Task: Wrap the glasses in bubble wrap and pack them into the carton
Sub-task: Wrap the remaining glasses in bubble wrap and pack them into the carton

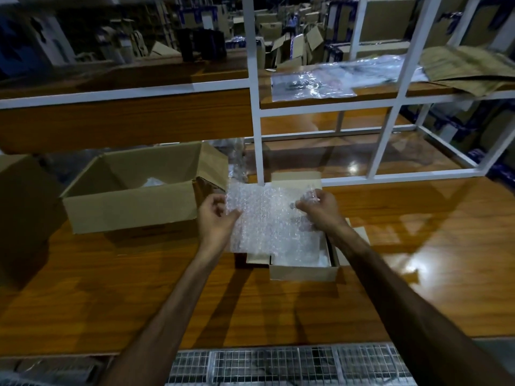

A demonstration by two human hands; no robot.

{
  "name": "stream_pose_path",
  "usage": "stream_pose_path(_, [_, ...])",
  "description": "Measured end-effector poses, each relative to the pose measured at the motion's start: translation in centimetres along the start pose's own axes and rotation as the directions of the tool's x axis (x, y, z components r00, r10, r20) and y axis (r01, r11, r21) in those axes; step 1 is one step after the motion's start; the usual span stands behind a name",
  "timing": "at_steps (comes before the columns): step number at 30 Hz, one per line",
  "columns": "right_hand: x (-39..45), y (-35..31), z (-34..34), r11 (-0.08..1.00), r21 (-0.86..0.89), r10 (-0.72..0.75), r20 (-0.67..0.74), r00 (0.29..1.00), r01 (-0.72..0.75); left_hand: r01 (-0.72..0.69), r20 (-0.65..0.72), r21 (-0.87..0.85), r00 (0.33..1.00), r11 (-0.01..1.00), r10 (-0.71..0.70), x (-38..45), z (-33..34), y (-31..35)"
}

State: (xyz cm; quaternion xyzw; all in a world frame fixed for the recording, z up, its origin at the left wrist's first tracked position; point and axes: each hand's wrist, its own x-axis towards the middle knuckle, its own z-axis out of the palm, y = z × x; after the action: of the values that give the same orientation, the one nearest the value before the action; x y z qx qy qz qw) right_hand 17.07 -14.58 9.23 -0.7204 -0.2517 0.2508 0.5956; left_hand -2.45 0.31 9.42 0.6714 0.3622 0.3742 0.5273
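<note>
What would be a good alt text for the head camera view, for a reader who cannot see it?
Two bare hands, left hand and right hand, hold a sheet of bubble wrap by its sides above a small open carton on a wooden table. A larger open carton stands to the left, under white-framed shelves.

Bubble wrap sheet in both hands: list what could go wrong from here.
1. The left hand and right hand pinch only the edges of the bubble wrap, so it may slip or crumple.
2. The sheet hides most of the small open box beneath it, so reaching in could be blind.
3. The large carton sits off to the left, apart from the hands, so a wrapped glass must be carried across the table.
</note>
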Motion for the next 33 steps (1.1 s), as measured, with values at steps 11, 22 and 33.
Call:
stream_pose_path(11, [-0.1, -0.5, 2.2, 0.954, 0.232, 0.176, 0.076, 0.981, -0.189, -0.055, 0.237, 0.018, 0.970, 0.998, 0.049, -4.0, 8.0, 0.5])
stream_pose_path(22, [0.1, 1.2, 0.2, 0.867, 0.416, 0.176, 0.256, 0.951, -0.272, -0.052, 0.360, 0.142, 0.933, 0.989, -0.003, -4.3, 10.5, -0.7])
stream_pose_path(33, [1.0, 0.7, -4.8, 0.814, 0.467, 0.186, 0.355, 0.916, -0.346, 0.364, 0.407, -0.230, 0.878, 0.902, -0.251, -1.9, 9.8, -1.3])
